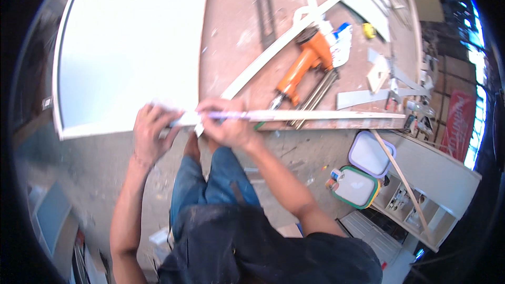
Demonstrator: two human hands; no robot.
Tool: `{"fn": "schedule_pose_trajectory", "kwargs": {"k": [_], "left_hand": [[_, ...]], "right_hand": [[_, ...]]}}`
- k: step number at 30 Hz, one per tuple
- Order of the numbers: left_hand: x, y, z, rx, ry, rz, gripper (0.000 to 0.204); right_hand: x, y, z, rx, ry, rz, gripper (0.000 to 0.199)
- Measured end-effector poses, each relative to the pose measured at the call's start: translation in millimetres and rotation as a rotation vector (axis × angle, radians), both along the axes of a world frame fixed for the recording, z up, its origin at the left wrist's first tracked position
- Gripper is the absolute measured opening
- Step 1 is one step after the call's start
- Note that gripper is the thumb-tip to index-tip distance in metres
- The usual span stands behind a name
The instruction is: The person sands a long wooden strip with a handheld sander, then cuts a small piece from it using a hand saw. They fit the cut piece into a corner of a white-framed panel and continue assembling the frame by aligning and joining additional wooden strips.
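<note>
A long, narrow white strip lies along the table's near edge, and its left end runs in between my hands. My right hand is closed round this strip, where a purple band or stick-like piece shows along it. Beside the strip's left end, my left hand has its fingers curled in a pinch. Something small, whitish and bluish shows at those fingertips, too blurred to name. Just beyond my left hand lies a large white panel with a thin frame.
On the reddish table lie an orange nail gun, a slanting white strip, a dark slotted metal bar and a yellow tape measure. Lower right, plastic lids or trays stand near an open wooden cabinet.
</note>
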State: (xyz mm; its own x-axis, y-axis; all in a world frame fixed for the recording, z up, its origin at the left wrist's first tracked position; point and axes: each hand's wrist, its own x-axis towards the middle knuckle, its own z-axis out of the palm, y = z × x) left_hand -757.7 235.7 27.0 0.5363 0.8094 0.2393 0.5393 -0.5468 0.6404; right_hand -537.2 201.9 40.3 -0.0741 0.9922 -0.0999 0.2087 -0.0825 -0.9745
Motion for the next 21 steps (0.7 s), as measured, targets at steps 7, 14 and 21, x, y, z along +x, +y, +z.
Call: {"fn": "schedule_pose_trajectory", "kwargs": {"k": [7,14,21], "left_hand": [[7.1,5.4,-6.4,-0.009,-0.060,-0.001,0.041],[1.5,4.8,-6.2,-0.057,-0.038,-0.006,0.043],[3.7,7.2,-9.6,-0.051,-0.093,-0.009,0.037]], "right_hand": [[3.3,10.1,6.1,0.008,-0.074,0.002,0.009],[0.3,11.3,-3.8,0.071,-0.077,-0.042,0.004],[2.6,9.5,-3.7,0.062,-0.074,-0.016,0.005]]}}
